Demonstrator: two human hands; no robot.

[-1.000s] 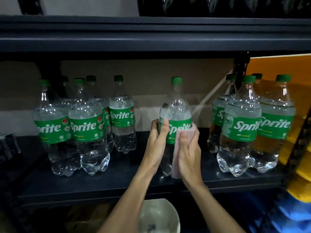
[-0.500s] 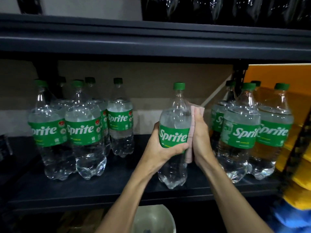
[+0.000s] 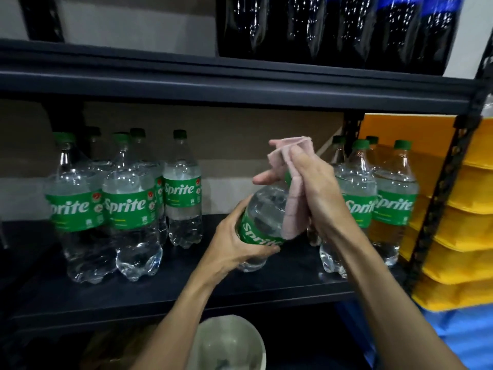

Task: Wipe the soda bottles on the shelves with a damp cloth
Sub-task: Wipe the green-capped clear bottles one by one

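1 head cam, fwd-down, near shelf (image 3: 80, 303)

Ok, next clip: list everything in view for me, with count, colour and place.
shelf: one, dark, across the middle
held bottle: one, clear with green label, tilted over the shelf
cloth: one, pink, over that bottle's neck
left bottles: five by their caps, clear and green, standing left on the shelf
right bottles: four, same kind, standing right
dark bottles: several, black, on the board above
bowl: one, off-white, below the shelf
yellow bins: stacked, far right
blue bins: under the yellow ones
left hand: grips the held bottle at its label
right hand: holds the cloth at the neck
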